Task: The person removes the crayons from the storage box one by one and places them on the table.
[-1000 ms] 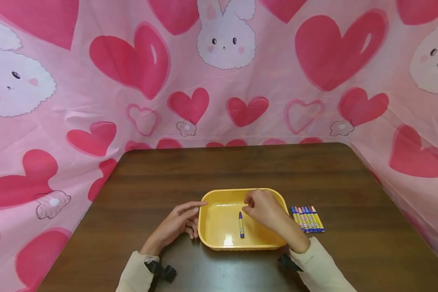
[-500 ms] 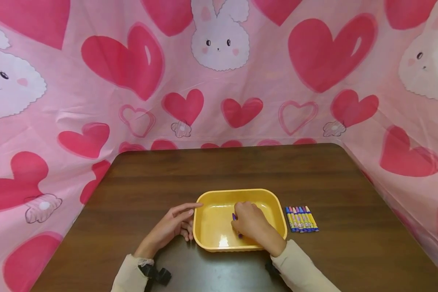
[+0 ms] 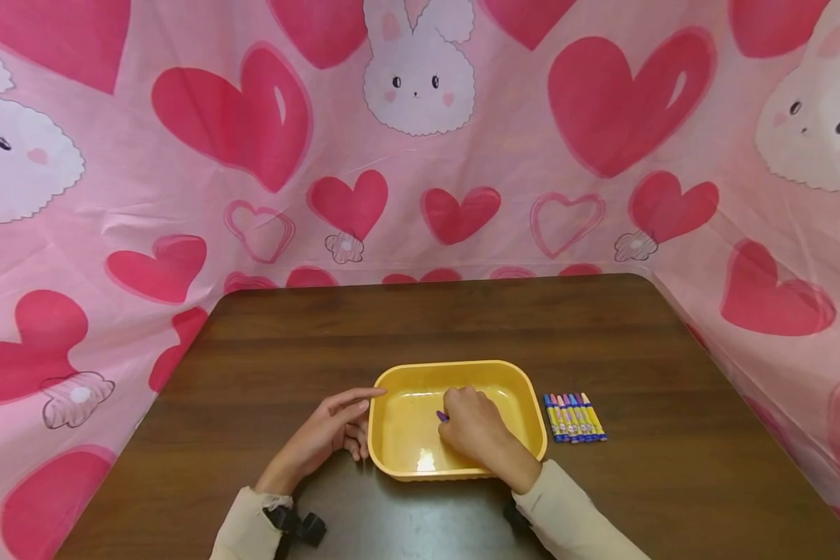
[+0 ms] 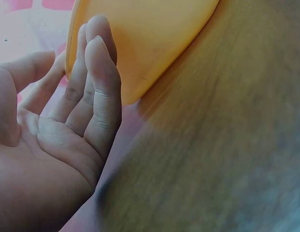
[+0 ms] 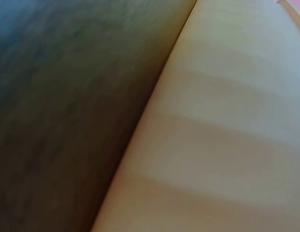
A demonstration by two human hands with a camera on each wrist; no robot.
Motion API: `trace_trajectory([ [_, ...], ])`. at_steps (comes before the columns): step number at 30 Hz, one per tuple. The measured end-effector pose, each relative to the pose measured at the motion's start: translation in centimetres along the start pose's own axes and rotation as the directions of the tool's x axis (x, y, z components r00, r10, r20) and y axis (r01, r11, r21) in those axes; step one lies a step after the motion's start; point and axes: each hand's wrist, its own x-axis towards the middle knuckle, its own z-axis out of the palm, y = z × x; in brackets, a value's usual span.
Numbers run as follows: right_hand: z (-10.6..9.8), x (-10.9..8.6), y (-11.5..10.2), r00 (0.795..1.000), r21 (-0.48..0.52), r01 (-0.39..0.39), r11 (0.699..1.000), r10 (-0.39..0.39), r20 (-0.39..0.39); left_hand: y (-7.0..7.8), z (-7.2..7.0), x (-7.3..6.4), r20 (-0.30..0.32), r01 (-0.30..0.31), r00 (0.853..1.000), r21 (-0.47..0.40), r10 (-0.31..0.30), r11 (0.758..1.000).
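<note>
In the head view a yellow plastic tray (image 3: 402,435) stands on the brown table. My right hand (image 3: 477,426) is down inside it, fingers curled around a purple crayon (image 3: 442,416). Only one purple end of that crayon shows; the rest is hidden by the hand. At the tray's left side, my left hand (image 3: 325,437) touches the rim with its index finger. The left wrist view shows those fingers (image 4: 102,92) fairly straight along the outer wall, gripping nothing. The right wrist view holds only the tray's ridged outer wall (image 5: 213,140); the hand is out of sight there.
Several crayons (image 3: 574,418) with yellow wrappers lie side by side in a row just right of the tray. The wooden table (image 3: 420,319) extends behind and to both sides. A pink cloth (image 3: 462,167) with hearts and rabbits hangs around it.
My right hand has lowered onto the purple crayon lying in the tray and taken hold of it. The head view has shifted slightly. My left hand stays at the tray's left rim.
</note>
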Motion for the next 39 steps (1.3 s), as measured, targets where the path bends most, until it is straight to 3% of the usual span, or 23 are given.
trace_trajectory([
  [12,-0.2,0.1,-0.1,0.998,-0.013,0.03,0.999,-0.03,-0.05,0.1,0.0,0.1,-0.018,0.012,1.0,0.007,-0.012,1.0],
  [21,-1.8,-0.2,0.0,0.995,0.093,0.065,0.994,-0.057,-0.088,-0.1,0.0,0.0,-0.002,0.015,1.0,-0.029,-0.015,0.999],
  [26,-3.4,-0.7,0.1,0.996,0.167,0.027,0.986,-0.013,-0.088,-0.1,-0.1,0.1,-0.001,0.002,1.0,-0.026,-0.002,1.0],
  [33,-5.5,-1.4,0.8,0.988,0.147,-0.005,0.989,0.028,-0.154,-0.1,-0.2,0.1,0.011,-0.013,1.0,-0.029,0.014,1.0],
  [39,-7.1,-2.4,2.1,0.979,0.198,-0.061,0.978,0.097,-0.178,-0.1,-0.1,0.0,0.013,-0.014,1.0,-0.031,0.014,0.999],
])
